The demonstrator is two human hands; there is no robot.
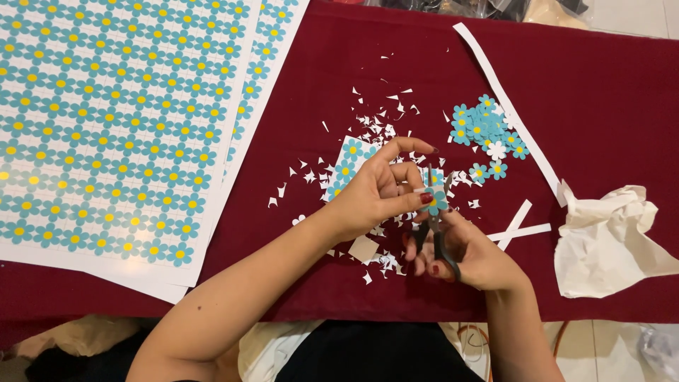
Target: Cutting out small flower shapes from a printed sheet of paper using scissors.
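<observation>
My left hand (pixel 375 194) pinches a small paper flower (pixel 435 200), blue petals with a yellow centre, between thumb and fingertips, while my right hand (pixel 463 251) is curled through the handles of the scissors (pixel 435 226), closed around them; I cannot tell how far the blades are parted. From the head view, taking the flower as my landmark: the scissors run up from just below it, long axis nearly upright in the picture, blade tips reaching the flower's edge, so the flower sits directly above the right hand and right beside the left fingertips, which are the nearer. Left of the flower lies a cut strip of printed flowers (pixel 348 164), partly hidden by my left hand. White paper scraps (pixel 378 124) scatter around and above it on the dark red cloth (pixel 318 71). Up and to the right sits a pile of cut flowers (pixel 484 127); far right, a crumpled white paper (pixel 608 237); far left, full printed sheets (pixel 113 120).
</observation>
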